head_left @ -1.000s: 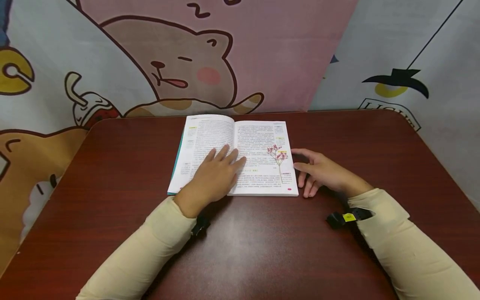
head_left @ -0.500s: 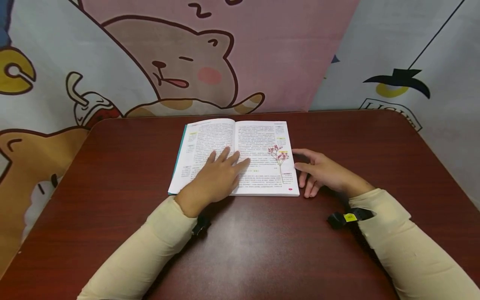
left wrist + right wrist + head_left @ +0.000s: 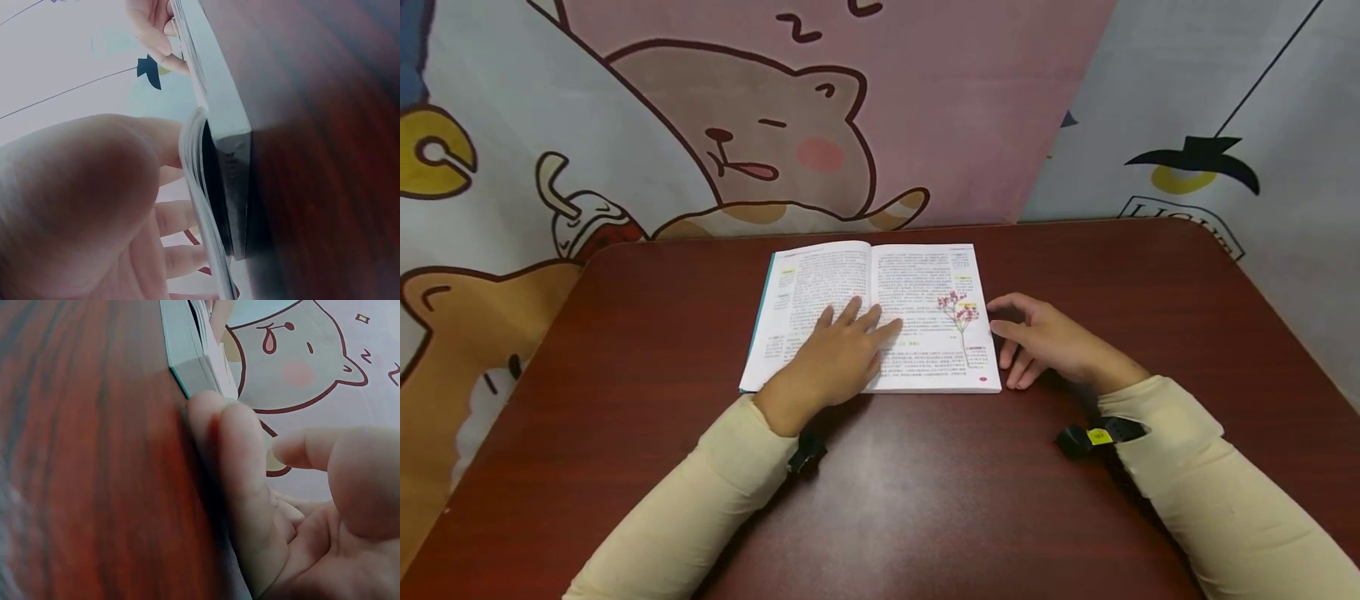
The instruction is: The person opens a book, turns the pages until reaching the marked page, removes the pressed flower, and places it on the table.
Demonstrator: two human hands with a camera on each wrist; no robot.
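Observation:
An open book (image 3: 831,275) lies on the table, printed text on both pages and a teal cover edge at its left. My left hand (image 3: 831,358) rests on it, palm down with fingers spread across the lower middle and the gutter. In the left wrist view, the left fingers (image 3: 178,219) lie along the bulging pages. A thin-stemmed sprig of small pink flowers (image 3: 962,329) shows on the right page. My right hand (image 3: 1037,342) is beside the book's right edge, thumb and forefinger tips right at it, other fingers loosely bent near the table. Its thumb stands apart in the right wrist view.
The reddish-brown table (image 3: 880,500) extends around the book on all sides. Behind it hangs a wall covering (image 3: 970,108) with cartoon animals. Black wrist cameras sit at both cuffs, the right one (image 3: 1086,437) with a yellow label.
The left page has flattened, its raised top edge sinking lower. My left hand has slid very slightly to the right with it. The right hand stays almost still at the book's edge.

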